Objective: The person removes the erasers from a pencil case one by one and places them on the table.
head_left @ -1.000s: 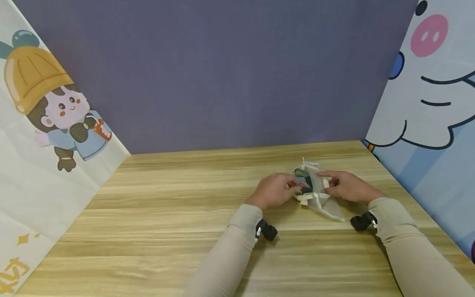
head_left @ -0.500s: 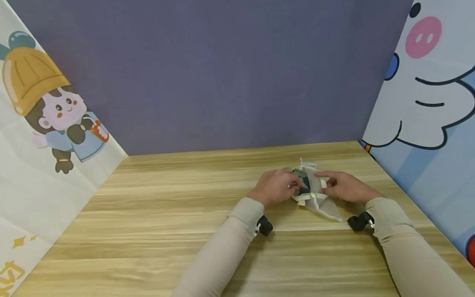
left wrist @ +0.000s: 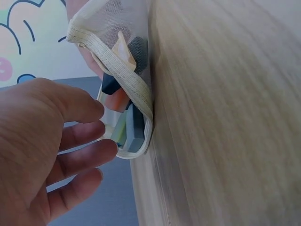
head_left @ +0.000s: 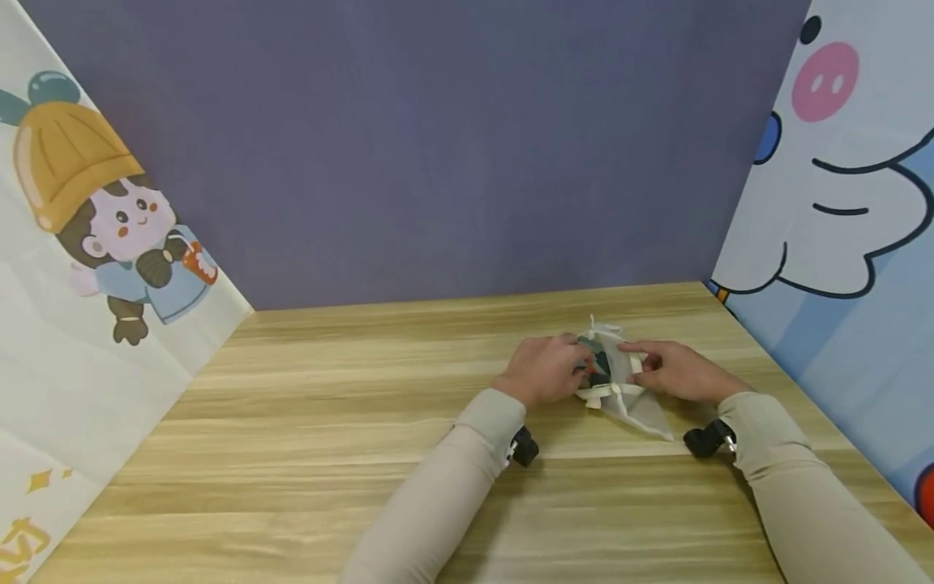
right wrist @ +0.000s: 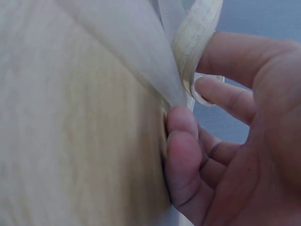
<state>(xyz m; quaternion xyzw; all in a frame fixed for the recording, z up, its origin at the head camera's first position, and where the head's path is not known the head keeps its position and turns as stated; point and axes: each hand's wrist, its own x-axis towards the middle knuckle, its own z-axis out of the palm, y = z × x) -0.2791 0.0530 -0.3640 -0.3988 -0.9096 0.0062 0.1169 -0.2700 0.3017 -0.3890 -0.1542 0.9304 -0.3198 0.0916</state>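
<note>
A whitish mesh zip bag (head_left: 635,412) lies on the wooden table, its mouth spread toward the left hand. Inside, the left wrist view shows a blue-grey block (left wrist: 135,129), a green block (left wrist: 120,131), an orange piece (left wrist: 117,100) and a pale tan piece (left wrist: 124,52). The left hand (head_left: 543,369) is at the bag's mouth, fingers bent loosely and fingertips right by the blocks. On the bag's other side, the right hand (head_left: 679,371) pinches the mesh between thumb and fingertips. Its other fingers lie against the zipper edge (right wrist: 190,52).
The wooden table (head_left: 328,446) extends left and forward of the bag. A grey-purple panel (head_left: 438,162) stands along its back edge. Cartoon-printed sheets flank it, a left sheet (head_left: 44,365) and a right sheet (head_left: 817,235). Each wrist carries a small black camera (head_left: 704,440).
The left hand has shifted slightly in over the bag's mouth, covering more of the pieces. The right hand keeps its hold on the mesh. The head view has tilted a little.
</note>
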